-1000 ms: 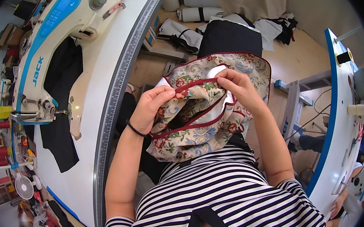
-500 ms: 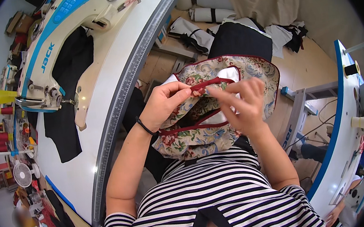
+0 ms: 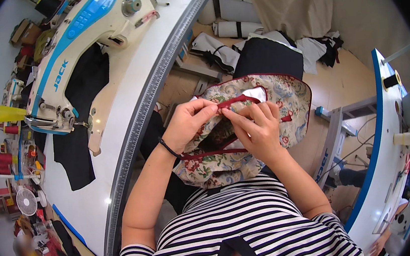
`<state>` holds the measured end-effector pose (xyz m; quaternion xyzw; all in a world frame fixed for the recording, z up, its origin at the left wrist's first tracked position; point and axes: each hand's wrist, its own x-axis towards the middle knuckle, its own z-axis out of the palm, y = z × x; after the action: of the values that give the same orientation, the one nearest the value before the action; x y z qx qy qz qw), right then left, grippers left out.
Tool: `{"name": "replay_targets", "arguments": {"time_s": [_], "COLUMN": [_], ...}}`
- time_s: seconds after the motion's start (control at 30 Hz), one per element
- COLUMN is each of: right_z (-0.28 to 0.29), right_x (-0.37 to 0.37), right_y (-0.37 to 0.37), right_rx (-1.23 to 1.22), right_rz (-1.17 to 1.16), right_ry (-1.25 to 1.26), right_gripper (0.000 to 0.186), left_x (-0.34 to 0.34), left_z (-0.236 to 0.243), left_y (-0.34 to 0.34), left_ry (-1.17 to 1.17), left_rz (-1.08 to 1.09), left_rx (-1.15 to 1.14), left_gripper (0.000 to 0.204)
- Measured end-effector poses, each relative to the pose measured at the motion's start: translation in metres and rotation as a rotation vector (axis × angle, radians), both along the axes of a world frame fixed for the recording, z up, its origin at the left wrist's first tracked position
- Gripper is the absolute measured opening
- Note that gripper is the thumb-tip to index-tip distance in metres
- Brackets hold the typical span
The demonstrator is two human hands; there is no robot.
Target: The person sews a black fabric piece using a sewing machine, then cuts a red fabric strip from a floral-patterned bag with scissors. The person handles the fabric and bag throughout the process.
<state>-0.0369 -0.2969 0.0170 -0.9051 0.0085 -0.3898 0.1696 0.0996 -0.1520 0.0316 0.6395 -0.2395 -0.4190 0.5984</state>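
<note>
A floral tapestry-like fabric piece point(image 3: 290, 103) with dark red edging and patches of white backing lies bunched over my lap. My left hand point(image 3: 189, 124), a black band round its wrist, pinches the red binding point(image 3: 236, 101) between thumb and forefinger. Close beside it, my right hand point(image 3: 261, 130) has its thumb and forefinger pressed together on the same binding. The fingertips almost meet, and whether anything small sits between them is too fine to tell. Below my hands the fabric falls open in a dark fold.
At my left is a white table point(image 3: 132, 85) with a ruler edge, bearing a sewing machine point(image 3: 57, 76) and black cloth point(image 3: 75, 163). A blue-edged table point(image 3: 380, 123) stands on my right. Dark and white cloth bundles point(image 3: 268, 57) lie ahead on the floor. Another person's hand point(image 3: 380, 243) shows at lower right.
My right hand, raised and blurred with fingers spread before, has come left and down onto the binding beside my left fingertips. My left hand keeps its pinch. The whole view has shifted slightly.
</note>
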Motion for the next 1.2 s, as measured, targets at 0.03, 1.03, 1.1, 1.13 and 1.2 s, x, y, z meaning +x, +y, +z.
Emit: {"name": "replay_targets", "arguments": {"time_s": [0.03,1.03,1.1,1.13,1.2], "right_z": [0.001,-0.032,-0.029,-0.023,-0.019], "right_x": [-0.001,0.389,0.395,0.392,0.390], "right_y": [0.000,-0.072,-0.085,-0.082,-0.086], "right_rx": [0.004,-0.095,-0.369,-0.269,-0.166], "right_rz": [0.009,0.173,0.291,0.418,0.411], "right_ry": [-0.005,-0.011,-0.172,0.094,0.143], "right_gripper": [0.033,0.016,0.011,0.022,0.019], "left_x": [-0.002,-0.012,-0.011,-0.011,-0.010], "left_z": [-0.002,-0.048,-0.044,-0.044,-0.041], "left_y": [-0.002,0.018,0.019,0.020,0.019], "left_ry": [-0.001,0.267,0.281,0.294,0.305], "left_rz": [-0.006,0.116,0.154,0.168,0.175], "left_rx": [0.013,0.008,-0.023,-0.023,-0.019], "left_gripper": [0.018,0.022,0.020,0.020,0.019]}}
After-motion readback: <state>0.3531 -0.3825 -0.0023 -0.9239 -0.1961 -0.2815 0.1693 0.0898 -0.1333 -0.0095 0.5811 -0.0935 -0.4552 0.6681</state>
